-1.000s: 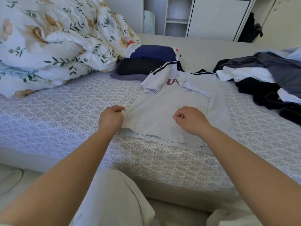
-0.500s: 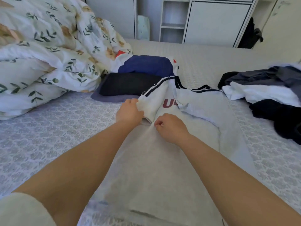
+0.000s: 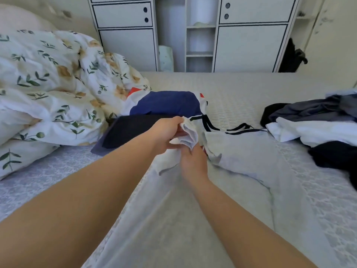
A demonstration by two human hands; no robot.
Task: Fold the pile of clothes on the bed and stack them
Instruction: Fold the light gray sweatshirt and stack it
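Left hand (image 3: 168, 130) clamps a bunched sleeve of the pale grey T-shirt with black-striped trim (image 3: 241, 163), which is spread across the middle of the patterned bedspread (image 3: 318, 209). Right hand (image 3: 193, 161) sits just below it, on the shirt; whether its fingers pinch cloth I cannot tell. Best now, I'd say: draw that sleeve flat across the chest, keep the edge straight, smooth the creases before the next fold. Folded dark stack (image 3: 154, 117) waits at the far left, unfolded heap (image 3: 318, 128) at the right edge.
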